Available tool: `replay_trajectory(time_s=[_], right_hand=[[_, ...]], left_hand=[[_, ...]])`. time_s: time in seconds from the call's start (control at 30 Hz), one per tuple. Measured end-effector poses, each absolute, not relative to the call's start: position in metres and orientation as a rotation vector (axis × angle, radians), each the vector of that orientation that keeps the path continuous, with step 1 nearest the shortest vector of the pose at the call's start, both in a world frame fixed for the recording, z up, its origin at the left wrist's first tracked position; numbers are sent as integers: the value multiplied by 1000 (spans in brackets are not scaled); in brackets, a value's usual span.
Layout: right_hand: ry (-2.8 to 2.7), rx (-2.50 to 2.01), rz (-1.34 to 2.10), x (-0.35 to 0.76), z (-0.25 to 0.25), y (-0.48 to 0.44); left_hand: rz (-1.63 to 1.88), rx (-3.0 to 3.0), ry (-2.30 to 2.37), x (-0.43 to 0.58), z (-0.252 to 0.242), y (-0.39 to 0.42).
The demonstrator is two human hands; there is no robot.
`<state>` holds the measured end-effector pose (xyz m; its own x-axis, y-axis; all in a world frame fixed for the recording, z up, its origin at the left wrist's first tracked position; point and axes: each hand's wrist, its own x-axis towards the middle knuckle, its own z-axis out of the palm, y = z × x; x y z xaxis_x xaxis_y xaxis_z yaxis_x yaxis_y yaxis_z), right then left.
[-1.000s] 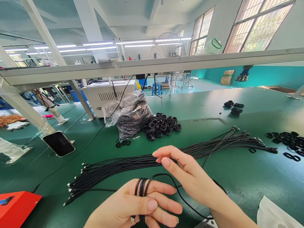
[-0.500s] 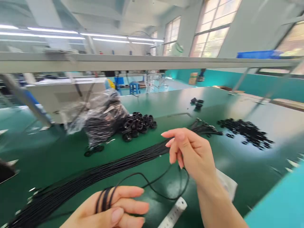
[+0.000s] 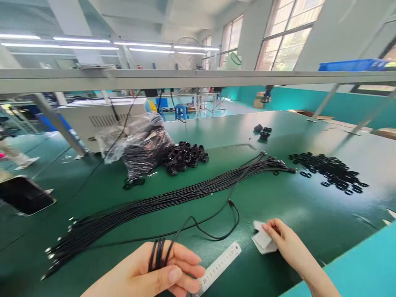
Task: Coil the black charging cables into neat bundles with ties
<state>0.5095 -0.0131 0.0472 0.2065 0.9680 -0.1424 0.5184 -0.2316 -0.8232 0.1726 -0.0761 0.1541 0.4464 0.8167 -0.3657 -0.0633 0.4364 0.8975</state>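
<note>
Holding a narrow hank of looped black cable [image 3: 157, 255] upright across the fingers, the left hand [image 3: 145, 272] sits at the bottom of the view. Its fingers lie together and the thumb closes over the strands: a clamped grip. One thin black cable [image 3: 210, 231] leaves the hank, curves across the table, and rises towards the far end of a long bundle of black cables [image 3: 173, 198]. The bundle lies flat in a slanting band on a green work table [image 3: 278, 132].

A steel ruler [image 3: 219, 264] lies just beside the left fingertips, its lower end meeting the hand. The right hand [image 3: 287, 241] is well apart, on the right, with its fingertips touching a folded white sheet [image 3: 262, 239], paper or cloth. Its fingers are close together; whether they pinch the sheet, I cannot tell.

Farther along the table are a scatter of small black rings [image 3: 328, 171], a heap of coiled black cords [image 3: 185, 156], and, touching that heap, a clear plastic bag [image 3: 145, 144] stuffed with more black coils. A black smartphone [image 3: 24, 196] lies at the left.
</note>
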Motion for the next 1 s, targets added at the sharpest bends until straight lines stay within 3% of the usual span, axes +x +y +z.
replay_trajectory(time_s=[0.07, 0.17, 0.37, 0.57, 0.7, 0.87, 1.0], right_hand=[[-1309, -1489, 1210, 482, 68, -16], [-1280, -1081, 1356, 435, 110, -24], [-2152, -413, 848, 371, 154, -37], [-2662, -376, 452, 362, 158, -22], [-2619, -471, 712, 375, 161, -8], [-2144, -778, 1189, 387, 148, -4], [-1737, -974, 1269, 384, 129, 4]], left_hand=[[679, 955, 934, 176, 158, -81], [676, 981, 919, 179, 161, -86], [595, 1143, 932, 183, 163, -95], [605, 1123, 1102, 186, 157, -103], [672, 1101, 1075, 180, 146, -103], [729, 1074, 1066, 173, 140, -103], [757, 1072, 1062, 172, 138, -103]])
